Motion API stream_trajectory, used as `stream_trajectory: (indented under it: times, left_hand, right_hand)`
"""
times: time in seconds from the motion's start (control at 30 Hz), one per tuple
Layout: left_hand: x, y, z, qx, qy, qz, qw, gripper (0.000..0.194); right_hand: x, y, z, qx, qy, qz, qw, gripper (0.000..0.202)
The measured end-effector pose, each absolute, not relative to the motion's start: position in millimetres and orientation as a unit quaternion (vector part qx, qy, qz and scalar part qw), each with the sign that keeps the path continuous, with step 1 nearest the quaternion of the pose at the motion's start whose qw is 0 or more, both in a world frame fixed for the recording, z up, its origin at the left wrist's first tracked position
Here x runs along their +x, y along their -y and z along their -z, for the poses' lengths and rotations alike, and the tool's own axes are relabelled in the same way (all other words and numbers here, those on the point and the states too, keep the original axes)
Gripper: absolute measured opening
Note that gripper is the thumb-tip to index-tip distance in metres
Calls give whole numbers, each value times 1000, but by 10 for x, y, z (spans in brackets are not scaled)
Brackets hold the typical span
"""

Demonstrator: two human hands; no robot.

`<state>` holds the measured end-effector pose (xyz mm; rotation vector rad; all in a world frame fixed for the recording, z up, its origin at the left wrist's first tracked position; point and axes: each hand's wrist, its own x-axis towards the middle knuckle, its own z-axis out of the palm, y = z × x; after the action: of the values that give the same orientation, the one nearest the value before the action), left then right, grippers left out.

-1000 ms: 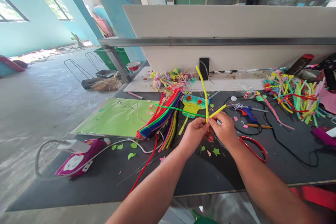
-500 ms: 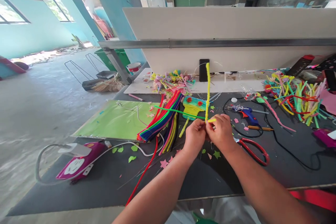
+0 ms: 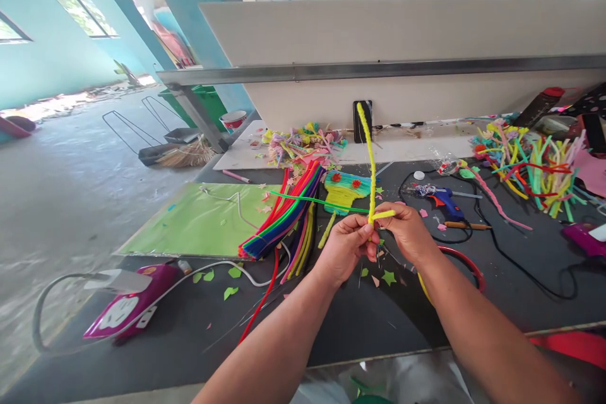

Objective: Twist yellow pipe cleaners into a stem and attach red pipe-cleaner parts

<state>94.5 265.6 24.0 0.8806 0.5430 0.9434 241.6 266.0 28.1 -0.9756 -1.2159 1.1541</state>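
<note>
A yellow pipe cleaner [image 3: 371, 172] stands upright between my hands, with a short end bent out to the right near its base. My left hand [image 3: 345, 245] pinches it low down, at the bend. The fingertips of my right hand [image 3: 408, 231] are closed on the short bent end. Just behind my left hand lies a blue and yellow piece made of pipe cleaners [image 3: 344, 192], with two red spots on it. A green pipe cleaner [image 3: 312, 200] reaches from a bundle of coloured pipe cleaners [image 3: 279, 224] toward my hands.
Red-handled scissors [image 3: 466, 261] lie partly under my right forearm. Beyond them are a blue glue gun [image 3: 447, 203] and its black cord. Pipe cleaner piles [image 3: 540, 167] sit at the back right. A green sheet [image 3: 175, 221] and a magenta box [image 3: 127, 303] are at left. A phone [image 3: 362, 129] leans behind.
My hands have moved slightly apart, and more of the bent yellow end shows between them. The pipe cleaner's top now leans left. The whole view has shifted a little.
</note>
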Motion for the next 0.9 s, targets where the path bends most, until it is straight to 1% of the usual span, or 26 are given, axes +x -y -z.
stream_trajectory:
  times: [0.13, 0.3, 0.47, 0.67, 0.8, 0.9]
  left_hand:
    - [949, -2648, -237, 420, -265, -439, 749, 31]
    - [962, -2622, -246, 427, -270, -447, 739, 31]
    - [973, -2591, -270, 439, -270, -455, 727, 31]
    - [974, -2562, -283, 447, -279, -471, 707, 28]
    - [962, -2538, -294, 443, -272, -454, 724, 27]
    - [957, -2520, -317, 442, -262, -442, 735, 28]
  right_hand:
    - [2439, -2668, -280, -435, 520, -487, 551, 18]
    - [2432, -2647, -307, -400, 510, -524, 552, 16]
    - [2391, -2619, -279, -389, 475, -560, 556, 18]
    - [2390, -2612, -248, -401, 504, -522, 559, 16]
    - [2434, -2595, -302, -387, 522, -540, 535, 18]
    - [2464, -2588, -336, -361, 534, -539, 543, 20]
